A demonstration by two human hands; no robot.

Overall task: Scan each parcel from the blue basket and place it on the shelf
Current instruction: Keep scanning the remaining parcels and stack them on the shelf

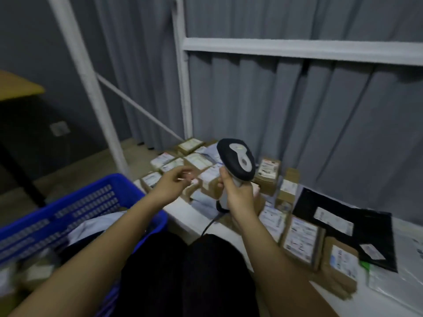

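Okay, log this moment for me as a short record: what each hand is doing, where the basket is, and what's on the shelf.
left hand: reaching out over the parcels, blurred, grip unclear
right hand: grips the barcode scanner by its handle, head up
blue basket: at the person's left, parcels inside
shelf: white, low, carrying many labelled cardboard parcels
black mailer bag: flat at the shelf's right end

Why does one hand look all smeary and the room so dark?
In the head view, the left hand is motion-blurred, and so is the blue basket at the frame edge; the right hand gripping the scanner looks sharper. The light is dim, so the corner at far left falls into shadow, and the wide lens bends the white shelf posts.
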